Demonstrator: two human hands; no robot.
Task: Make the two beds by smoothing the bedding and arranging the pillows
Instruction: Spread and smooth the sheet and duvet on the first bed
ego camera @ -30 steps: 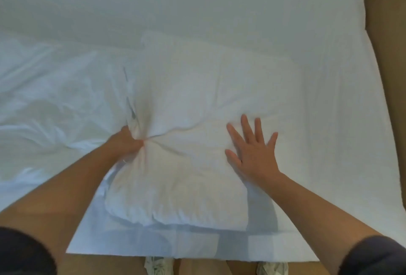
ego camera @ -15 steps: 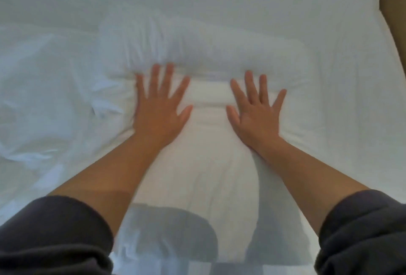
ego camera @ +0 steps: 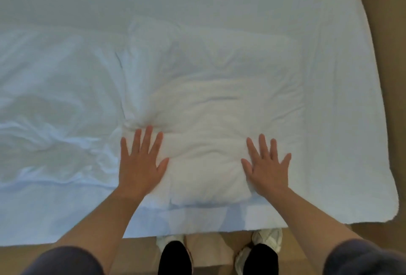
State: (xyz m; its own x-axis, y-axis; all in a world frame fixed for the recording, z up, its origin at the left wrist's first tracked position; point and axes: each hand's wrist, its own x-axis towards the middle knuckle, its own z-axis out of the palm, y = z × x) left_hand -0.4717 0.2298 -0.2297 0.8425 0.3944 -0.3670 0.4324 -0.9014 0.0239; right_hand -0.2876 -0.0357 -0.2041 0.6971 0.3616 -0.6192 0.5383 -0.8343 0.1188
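Note:
A white pillow (ego camera: 211, 121) lies on the white bed (ego camera: 342, 99), near its front edge. My left hand (ego camera: 140, 162) rests flat on the pillow's near left part, fingers spread. My right hand (ego camera: 267, 167) lies flat on its near right part, fingers apart too. Neither hand grips anything. A crumpled white duvet (ego camera: 50, 116) covers the bed to the left of the pillow.
The mattress edge (ego camera: 241, 222) runs along the front, with my legs and white shoes (ego camera: 267, 241) on the brown floor just below it. Brown floor (ego camera: 391, 77) borders the bed's right side. Smooth sheet spreads beyond the pillow.
Both hands slid back toward me along the pillow, flattening it. One second ago my left hand was pinching the pillow's left side; now it lies open. The view pulled back.

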